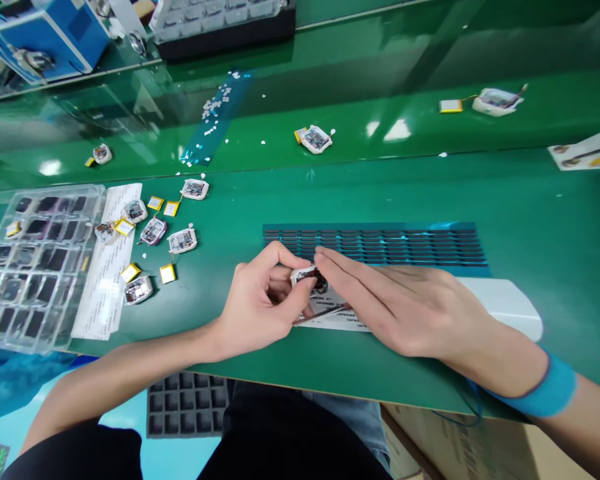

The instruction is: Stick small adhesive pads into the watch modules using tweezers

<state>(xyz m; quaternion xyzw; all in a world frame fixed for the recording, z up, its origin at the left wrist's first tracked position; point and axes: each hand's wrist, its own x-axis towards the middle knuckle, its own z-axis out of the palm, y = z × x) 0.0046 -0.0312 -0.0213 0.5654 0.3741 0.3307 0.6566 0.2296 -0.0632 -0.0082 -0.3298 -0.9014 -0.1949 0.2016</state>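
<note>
While the left hand [265, 293] pinches a small white housing [296, 276] between its bent fingers and thumb, the right hand [405, 300] reaches in from the right with its fingers stretched out and laid together. The housing lies at the fingertips of both hands, above the near middle of the green bench [530, 213]. The left hand is the nearer, since its thumb presses over the housing's face; the right fingertips meet or almost meet its far right edge, and whether they touch cannot be told. The housing seems a little tilted, but the fingers cover too much of it to read its long axis.

On the near side of it, a thin metal tool [327, 312] runs roughly left to right, its right end passing toward the right hand. The right thumb is hidden, so whether that hand grips the tool cannot be told. Under the hands lies a printed sheet [350, 323], and just beyond them a blue film [380, 243] bearing dark strips stretches left to right. A white block [510, 307] sits beyond the right wrist, on the right side.
</note>
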